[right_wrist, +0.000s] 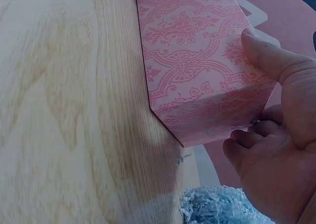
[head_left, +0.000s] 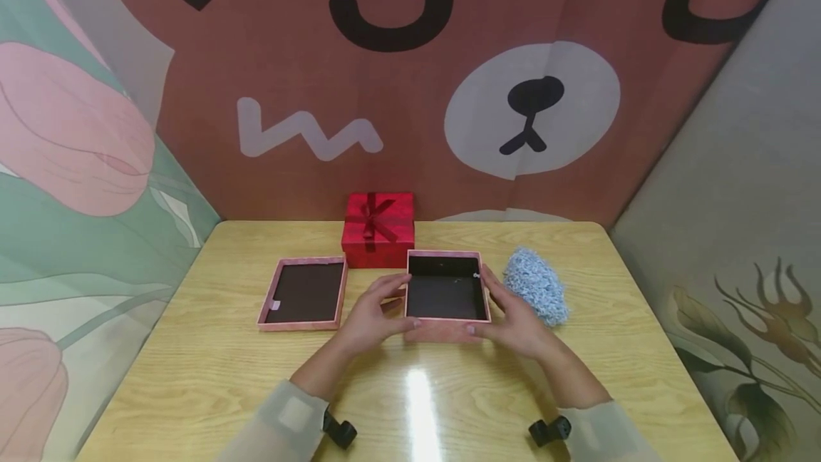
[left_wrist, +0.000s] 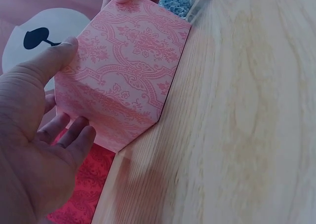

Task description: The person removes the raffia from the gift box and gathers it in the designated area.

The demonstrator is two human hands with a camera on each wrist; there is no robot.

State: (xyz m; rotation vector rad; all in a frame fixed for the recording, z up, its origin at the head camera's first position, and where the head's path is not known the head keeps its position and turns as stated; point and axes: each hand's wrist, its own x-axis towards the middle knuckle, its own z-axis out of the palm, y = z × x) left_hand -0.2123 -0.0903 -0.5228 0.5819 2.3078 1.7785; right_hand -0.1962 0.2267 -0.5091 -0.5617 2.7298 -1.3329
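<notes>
An uncovered pink gift box with a dark interior stands upright at the middle of the table, the inside bare. My left hand grips its left side, the thumb on the front face near the corner and the fingers along the side wall. On the opposite side my right hand holds it the same way, thumb in front. Both wrist views show the floral pattern of the box wall, and the box sits on the wood. Left of it lies a shallow pink lid, its dark inside facing up.
Behind the box stands a closed red gift box with a dark red ribbon bow. A heap of light-blue shredded paper lies just beyond my right hand. The wooden table ends at a curtain with a printed bear.
</notes>
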